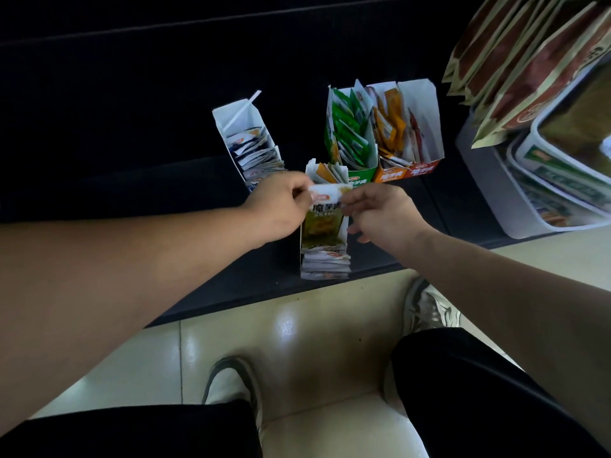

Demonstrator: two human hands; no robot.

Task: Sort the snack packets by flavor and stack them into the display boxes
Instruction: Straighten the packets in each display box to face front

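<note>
Between both sets of fingertips: one yellow-green packet (325, 216) — left hand (281, 206) and right hand (380, 213) each pinch a top corner, right over the near box (310, 167). Beyond the fingers, the green box (363, 171) and orange box (393, 176) look packed — nearly done, I'd guess.

Place: a shop, at a low sales shelf.
Shelf: a long matt black shelf board (185, 193) runs across the view, with a dark panel behind it.
Stock: open printed cardboard display boxes, one green-fronted (362, 175) and one orange-fronted (393, 176), stand toward the board's right end, packed with small printed snack packets (347, 127) grouped by colour.
Bulk goods: at the right edge a white plastic tub (486, 180) holds labelled packs, with large brown-and-gold pouches (515, 54) in a row above it.
Floor: glossy cream tiles (297, 332) meet the shelf's front edge.
</note>
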